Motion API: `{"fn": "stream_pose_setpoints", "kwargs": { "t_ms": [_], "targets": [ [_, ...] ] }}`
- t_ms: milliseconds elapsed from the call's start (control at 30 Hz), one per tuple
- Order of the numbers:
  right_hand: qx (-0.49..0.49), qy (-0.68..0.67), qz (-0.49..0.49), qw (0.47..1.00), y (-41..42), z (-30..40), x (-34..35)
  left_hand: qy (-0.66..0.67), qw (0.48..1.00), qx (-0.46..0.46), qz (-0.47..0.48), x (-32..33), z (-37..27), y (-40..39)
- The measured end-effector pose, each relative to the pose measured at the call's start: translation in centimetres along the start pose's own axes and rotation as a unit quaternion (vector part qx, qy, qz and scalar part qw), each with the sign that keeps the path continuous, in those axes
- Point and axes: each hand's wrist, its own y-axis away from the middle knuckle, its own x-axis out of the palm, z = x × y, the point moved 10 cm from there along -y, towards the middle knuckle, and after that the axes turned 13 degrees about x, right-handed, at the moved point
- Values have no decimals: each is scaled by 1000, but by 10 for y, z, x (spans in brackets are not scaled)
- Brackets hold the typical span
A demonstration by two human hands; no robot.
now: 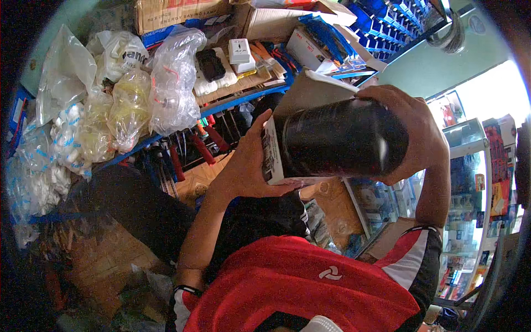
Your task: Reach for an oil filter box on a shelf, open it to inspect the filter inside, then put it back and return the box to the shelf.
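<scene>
A large, glossy black cylinder (336, 139) with a rounded end lies partly inside an open cardboard box (271, 153) with printed sides. The box's raised flap stands above the cylinder. My left hand (249, 162) grips the box at its left end, thumb up and fingers underneath. Around the cylinder's rounded right end curls my right hand (419, 133), its fingers over the top. Both are held up in front of my red shirt. How deep the cylinder sits in the box is hidden, and what exactly the cylinder is cannot be told.
A blue-edged shelf (232, 101) crosses behind, with clear plastic bags (174, 83) of goods, white socket adapters (239, 52) and cartons (182, 14). Red-handled tools (202, 149) hang or stand below it. Glass display cases (464, 199) stand at right; blue bins (386, 25) are at upper right.
</scene>
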Motion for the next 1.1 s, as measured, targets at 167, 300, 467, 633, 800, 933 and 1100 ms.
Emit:
{"fn": "stream_pose_setpoints", "kwargs": {
  "t_ms": [167, 300, 467, 633, 800, 933, 1100],
  "targets": [
    [-7, -30, -86, 996, 23, -22, -35, 144, 986, -72, 35, 12, 6, 1],
    [13, -72, -108, 991, 35, -53, -37, 156, 958, -131, 202, 47, 30, 41],
    [103, -292, -152, 939, 54, -107, 22, 79, 917, -193, 341, 75, 15, 35],
    [177, -497, -214, 822, 77, -187, 142, 13, 949, -129, 288, 72, 11, 30],
    [197, -646, -110, 729, 86, -233, 289, 13, 941, -159, 299, 72, 16, 40],
    [186, -756, -100, 620, 77, -216, 332, 24, 971, -87, 222, 57, 16, 30],
    [186, -733, 29, 653, 59, -179, 352, -20, 981, -113, 158, 21, 26, 27]
  ]
}}
